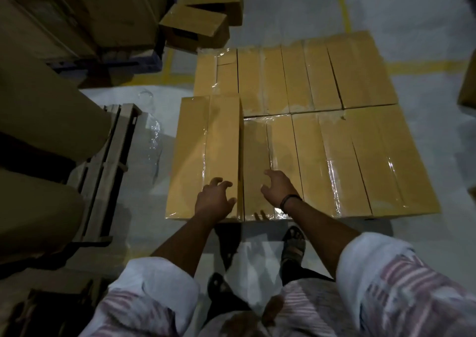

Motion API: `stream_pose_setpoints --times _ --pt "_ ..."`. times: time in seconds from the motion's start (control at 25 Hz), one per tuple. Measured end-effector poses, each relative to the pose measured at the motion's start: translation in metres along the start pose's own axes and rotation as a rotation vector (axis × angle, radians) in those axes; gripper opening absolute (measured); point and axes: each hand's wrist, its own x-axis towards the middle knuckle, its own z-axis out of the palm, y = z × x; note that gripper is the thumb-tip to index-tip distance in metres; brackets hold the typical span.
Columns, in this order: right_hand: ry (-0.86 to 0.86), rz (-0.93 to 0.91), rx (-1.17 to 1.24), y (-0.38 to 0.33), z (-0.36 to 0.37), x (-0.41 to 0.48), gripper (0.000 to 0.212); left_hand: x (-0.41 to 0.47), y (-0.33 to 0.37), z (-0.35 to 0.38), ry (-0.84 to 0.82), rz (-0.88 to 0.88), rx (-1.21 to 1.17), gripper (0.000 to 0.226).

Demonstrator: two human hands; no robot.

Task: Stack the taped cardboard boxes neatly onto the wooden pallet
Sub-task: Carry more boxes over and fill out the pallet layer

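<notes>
Several taped cardboard boxes [334, 156] lie side by side in two rows, forming a flat layer; whatever they stand on is hidden beneath them. One more taped box [206, 143] sits a layer higher at the near left corner. My left hand [213, 200] rests on the near end of that raised box, its fingers spread and slightly bent. My right hand [279, 188] is just to its right, over a lower box, with loosely curled fingers that hold nothing.
A bare wooden pallet [110, 171] lies on the floor to the left, beside tall cardboard stacks [64, 14]. Two loose boxes [195, 27] sit behind the layer. Clear plastic wrap [154, 135] lies on the floor. My sandalled feet [293, 244] stand at the near edge.
</notes>
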Motion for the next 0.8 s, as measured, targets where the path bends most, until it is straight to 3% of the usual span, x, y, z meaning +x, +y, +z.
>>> stream_pose_setpoints --times 0.24,0.52,0.68,0.8 --pt "-0.027 0.084 0.169 0.000 -0.014 0.074 0.057 0.066 0.017 -0.007 -0.014 -0.027 0.011 0.051" --pt "-0.019 0.178 0.374 -0.026 0.032 0.175 0.057 0.203 -0.014 -0.025 0.027 0.134 0.153 0.053" --pt "0.039 0.138 0.448 -0.051 0.054 0.223 0.053 0.268 -0.025 -0.030 -0.011 0.232 0.295 0.065" --pt "0.087 0.103 0.460 -0.062 0.072 0.242 0.064 0.292 -0.027 -0.027 -0.068 0.256 0.358 0.064"
